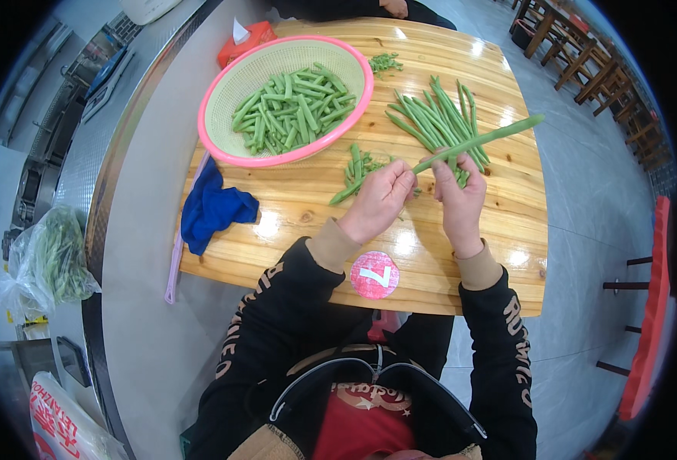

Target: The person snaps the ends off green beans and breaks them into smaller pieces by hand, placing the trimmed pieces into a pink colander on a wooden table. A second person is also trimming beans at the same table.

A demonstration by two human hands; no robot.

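A long green bean [488,137] slants up to the right between my two hands. My left hand [385,192] pinches its lower end, and my right hand [459,192] grips it further along, with short bean pieces also at its fingers. Just beyond my right hand lies a bunch of whole green beans [439,118]. Short bean pieces [356,167] lie on the wooden table [309,215] beside my left hand. A pink-rimmed plastic colander [367,95], holding many cut bean pieces [295,109], stands at the table's far left.
A blue cloth [215,207] lies at the left edge over a light purple stick. Behind the colander is a red tissue box [248,43]. Small green trimmings [385,63] lie right of the colander. A round pink sticker [374,275] is near me. Another person sits across the table.
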